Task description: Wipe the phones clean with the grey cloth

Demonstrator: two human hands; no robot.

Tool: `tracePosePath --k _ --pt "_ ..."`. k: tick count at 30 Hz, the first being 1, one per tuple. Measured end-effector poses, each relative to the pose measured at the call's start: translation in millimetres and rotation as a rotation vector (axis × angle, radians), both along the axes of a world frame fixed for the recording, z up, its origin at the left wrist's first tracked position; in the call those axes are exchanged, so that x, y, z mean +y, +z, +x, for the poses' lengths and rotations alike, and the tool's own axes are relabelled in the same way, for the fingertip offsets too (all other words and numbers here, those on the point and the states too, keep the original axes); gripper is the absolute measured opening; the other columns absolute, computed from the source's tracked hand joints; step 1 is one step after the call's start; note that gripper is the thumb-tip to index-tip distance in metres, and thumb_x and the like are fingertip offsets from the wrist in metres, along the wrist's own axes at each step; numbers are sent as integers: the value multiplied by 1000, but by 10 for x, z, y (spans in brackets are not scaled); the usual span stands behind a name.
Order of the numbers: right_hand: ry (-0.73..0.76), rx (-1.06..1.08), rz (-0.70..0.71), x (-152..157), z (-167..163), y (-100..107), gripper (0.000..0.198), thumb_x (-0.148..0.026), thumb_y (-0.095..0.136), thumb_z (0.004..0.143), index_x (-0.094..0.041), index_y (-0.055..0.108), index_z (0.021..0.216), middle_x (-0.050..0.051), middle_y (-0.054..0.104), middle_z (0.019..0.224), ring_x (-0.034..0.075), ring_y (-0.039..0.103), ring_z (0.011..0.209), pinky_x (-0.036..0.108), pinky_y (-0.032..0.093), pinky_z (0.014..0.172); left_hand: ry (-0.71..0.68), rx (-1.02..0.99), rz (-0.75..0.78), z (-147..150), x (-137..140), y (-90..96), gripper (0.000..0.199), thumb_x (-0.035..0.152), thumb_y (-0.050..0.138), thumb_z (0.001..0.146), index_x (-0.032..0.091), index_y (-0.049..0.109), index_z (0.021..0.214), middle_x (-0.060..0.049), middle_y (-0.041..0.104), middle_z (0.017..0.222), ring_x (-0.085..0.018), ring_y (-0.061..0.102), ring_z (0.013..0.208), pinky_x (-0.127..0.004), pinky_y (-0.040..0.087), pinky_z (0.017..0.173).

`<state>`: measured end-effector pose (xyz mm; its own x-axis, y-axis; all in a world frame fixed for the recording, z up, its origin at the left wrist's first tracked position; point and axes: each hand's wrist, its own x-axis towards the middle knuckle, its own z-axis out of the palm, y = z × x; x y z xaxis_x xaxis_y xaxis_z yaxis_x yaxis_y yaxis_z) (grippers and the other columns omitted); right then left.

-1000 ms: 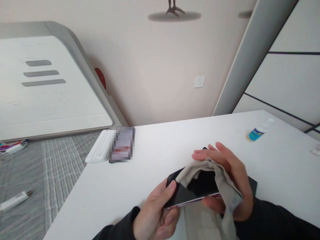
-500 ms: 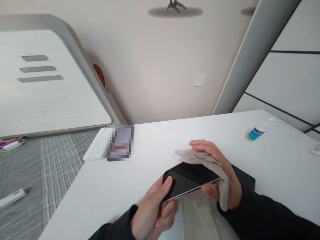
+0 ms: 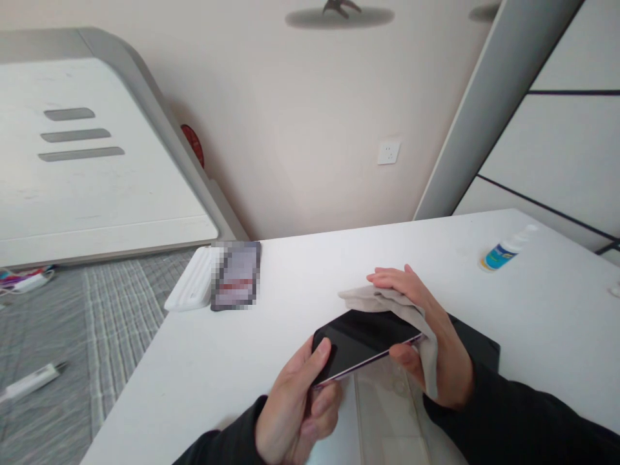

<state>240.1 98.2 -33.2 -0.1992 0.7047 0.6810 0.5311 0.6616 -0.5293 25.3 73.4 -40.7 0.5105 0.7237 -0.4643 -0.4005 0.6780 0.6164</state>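
Note:
My left hand [image 3: 300, 400] grips the near left end of a smartphone [image 3: 361, 345], thumb on its black screen and fingers underneath. The phone is tilted above the table. My right hand [image 3: 436, 323] holds a light grey cloth [image 3: 387, 298] against the phone's far right end, its thumb at the lower edge and its fingers stretched along the cloth. Below the phone lies a clear phone case [image 3: 392, 420], partly covered by my hands. A flat black object [image 3: 479, 342] shows in part behind my right wrist.
On the white table [image 3: 203, 361], a small bottle with a blue label [image 3: 501, 255] stands at the right. A white ridged object [image 3: 191, 281] and a blurred-out flat item [image 3: 237, 278] lie at the far left edge. Beyond is grey bedding [image 3: 121, 323] with a white pen-like tool [image 3: 33, 381].
My right hand and the cloth have shifted very slightly over the phone's end. The view has turned a little; the phone stays in my left hand.

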Motion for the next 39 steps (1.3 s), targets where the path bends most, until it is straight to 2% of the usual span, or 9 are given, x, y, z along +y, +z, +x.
tracePosePath --k 4,7,10,18,21,24,27,32,39 --pt "25 11 91 1 17 21 43 -56 50 103 -21 59 127 10 71 123 30 61 127 59 26 123 15 6 -6 19 3 16 56 62 82 77 25 48 101 15 37 41 -1 11 32 -13 11 33" --pt "-7 -2 17 23 35 -38 64 -70 48 98 -21 52 140 14 66 134 34 58 132 64 23 123 23 12 -6 27 -6 12 56 62 82 76 26 46 98 15 37 41 -1 12 32 -13 11 33" --pt "35 63 -86 36 30 -89 81 -79 45 94 -21 41 151 17 58 145 36 56 135 64 33 120 31 20 3 22 -16 5 54 61 81 78 26 45 96 15 36 41 -1 13 32 -13 11 33" --pt "56 38 64 -3 1 44 49 -59 51 102 -24 56 136 10 68 132 29 60 130 56 31 123 24 19 3 0 -8 6 52 59 80 80 25 45 98 15 36 42 -1 12 32 -12 11 33" --pt "42 70 23 8 13 22 67 -73 51 95 -22 54 138 12 66 132 32 60 128 58 33 121 2 1 -2 -2 -21 3 53 60 80 80 26 44 97 16 36 40 -2 11 31 -13 11 32" --pt "75 124 -125 26 23 -17 82 -81 48 91 -20 46 146 16 62 137 33 62 125 54 48 110 -11 -14 -10 7 -28 -2 53 61 81 79 26 44 95 15 37 40 -2 11 31 -13 11 32" --pt "128 154 -149 30 27 -4 67 -71 52 96 -20 52 140 16 62 134 31 63 124 47 54 104 -6 -30 -11 23 -20 -13 53 60 82 79 26 44 94 15 39 42 -2 11 32 -13 11 32" --pt "142 87 59 5 32 94 31 -45 53 104 -22 63 122 11 70 118 30 63 121 55 45 112 -13 -54 -12 26 -11 -13 51 59 80 81 24 46 94 15 39 43 -2 12 32 -14 10 34" --pt "133 113 -170 22 42 90 73 -74 51 94 -20 50 143 16 60 136 32 61 127 49 54 105 -37 -40 -9 -17 -25 10 48 58 78 83 25 45 95 15 38 43 -2 11 32 -14 10 35"
